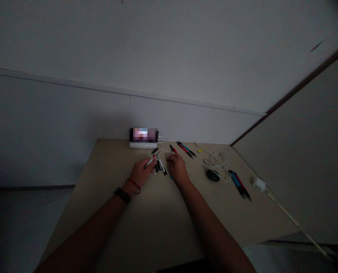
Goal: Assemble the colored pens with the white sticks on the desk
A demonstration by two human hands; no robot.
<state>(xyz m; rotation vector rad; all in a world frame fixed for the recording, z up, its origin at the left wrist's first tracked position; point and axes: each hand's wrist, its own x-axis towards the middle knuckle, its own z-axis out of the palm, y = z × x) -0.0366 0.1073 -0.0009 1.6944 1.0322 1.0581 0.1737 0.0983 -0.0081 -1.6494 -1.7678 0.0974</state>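
My left hand (pixel 142 171), with a dark watch band and a red cord at its wrist, is closed on a white pen-like piece (pixel 150 162). Just beyond its fingers lie several loose black and white pen parts (pixel 162 167), with thin white sticks (pixel 159 152) among them. My right hand (pixel 178 168) is on the other side of these parts, low over the table, its fingers bent together. What its fingertips hold, if anything, is too dark and small to make out. A little blue shows beneath that hand.
A lit phone (pixel 143 135) leans at the wall above a white block (pixel 143 145). Several pens (pixel 186 149) lie behind my right hand, more pens (pixel 239 185) farther right. A coiled white cable (pixel 221 161), a black mouse (pixel 213 175) and a white power strip (pixel 258 184) are also there.
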